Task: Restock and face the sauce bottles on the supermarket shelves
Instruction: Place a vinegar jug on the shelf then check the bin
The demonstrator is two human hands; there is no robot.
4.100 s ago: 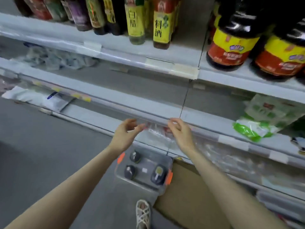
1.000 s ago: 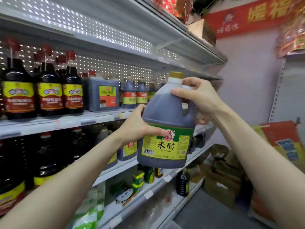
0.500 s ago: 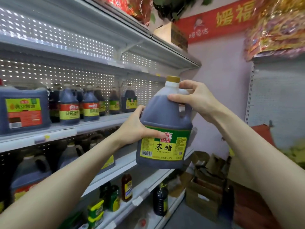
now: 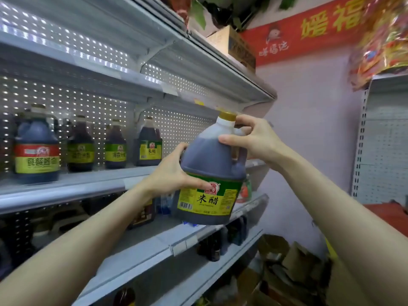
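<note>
I am holding the big plastic jug of dark sauce with a yellow cap and green label [image 4: 212, 171] up in the air, just in front of the grey metal shelf [image 4: 88, 184]. My left hand [image 4: 174, 173] is wrapping around its side. My right hand [image 4: 254, 140] is gripping its top by the cap. Other dark jugs [image 4: 150, 146] are standing on that shelf.

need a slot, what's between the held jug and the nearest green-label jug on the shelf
Head view: visibly bare shelf, crossed only by the left hand gripping the held jug.
</note>
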